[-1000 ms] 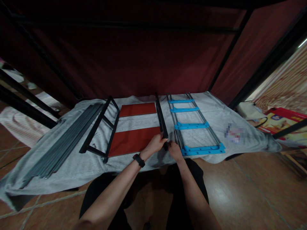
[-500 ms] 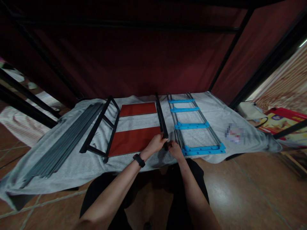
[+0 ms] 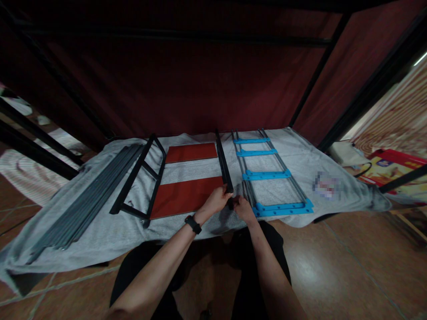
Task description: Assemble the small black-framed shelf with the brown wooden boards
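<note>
My left hand (image 3: 216,198) is closed around the near end of a black metal frame (image 3: 223,161), which stands on edge. Just right of that end is my right hand (image 3: 243,209), its fingers pinched together by the frame's lower corner; anything between them is too small to make out. Left of the held frame, two reddish-brown boards (image 3: 188,194) lie flat, one behind the other. A second black frame (image 3: 133,180) with crossbars stands at their left side. On the right, blue plastic brackets (image 3: 283,209) are joined to thin grey rods, close to my right hand.
A bundle of grey tubes (image 3: 90,200) lies on the left of the grey cloth (image 3: 203,229). A small blurred packet (image 3: 326,186) rests on the right. A dark red curtain (image 3: 187,89) hangs behind, with black bars around it. A red and yellow box (image 3: 393,171) stands far right.
Both hands stay at the near end of the black frame with almost no movement. The view has shifted very slightly.
</note>
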The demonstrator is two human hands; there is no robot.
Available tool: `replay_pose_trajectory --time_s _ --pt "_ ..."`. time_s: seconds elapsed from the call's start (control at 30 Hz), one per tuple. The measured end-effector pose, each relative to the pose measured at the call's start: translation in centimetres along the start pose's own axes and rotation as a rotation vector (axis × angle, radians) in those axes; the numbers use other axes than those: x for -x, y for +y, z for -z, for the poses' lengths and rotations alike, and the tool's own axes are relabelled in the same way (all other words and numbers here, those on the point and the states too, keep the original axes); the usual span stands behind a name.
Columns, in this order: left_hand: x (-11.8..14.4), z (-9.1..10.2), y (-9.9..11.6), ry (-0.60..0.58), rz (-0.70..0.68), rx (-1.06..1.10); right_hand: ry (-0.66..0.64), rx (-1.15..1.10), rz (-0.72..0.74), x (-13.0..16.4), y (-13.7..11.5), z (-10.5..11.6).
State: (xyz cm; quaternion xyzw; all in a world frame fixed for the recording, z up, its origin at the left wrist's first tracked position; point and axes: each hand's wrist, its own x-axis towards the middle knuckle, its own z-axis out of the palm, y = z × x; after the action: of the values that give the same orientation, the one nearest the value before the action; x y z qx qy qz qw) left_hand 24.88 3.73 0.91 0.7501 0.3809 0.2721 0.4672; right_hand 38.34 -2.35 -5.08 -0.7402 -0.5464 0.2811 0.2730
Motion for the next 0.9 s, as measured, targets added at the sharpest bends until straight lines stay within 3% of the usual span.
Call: replay_pose_trajectory --time_s 0.2,0.43,0.7,0.9 --pt "-0.11 0.13 -0.07 0.001 -0.015 -0.015 0.014 0.143 -0.044 0.06 -0.54 -0.21" --pt "-0.02 -0.01 -0.34 0.002 0.009 -0.019 -0.010 0.009 0.026 0.12 -0.15 0.18" --pt "-0.20 0.06 -0.63 -0.026 -0.033 -0.024 -0.029 0.183 -0.028 0.05 -0.58 -0.13" --pt "-0.12 0.13 -0.44 -0.011 -0.005 -0.016 -0.027 0.025 0.044 -0.10 0.02 0.19"
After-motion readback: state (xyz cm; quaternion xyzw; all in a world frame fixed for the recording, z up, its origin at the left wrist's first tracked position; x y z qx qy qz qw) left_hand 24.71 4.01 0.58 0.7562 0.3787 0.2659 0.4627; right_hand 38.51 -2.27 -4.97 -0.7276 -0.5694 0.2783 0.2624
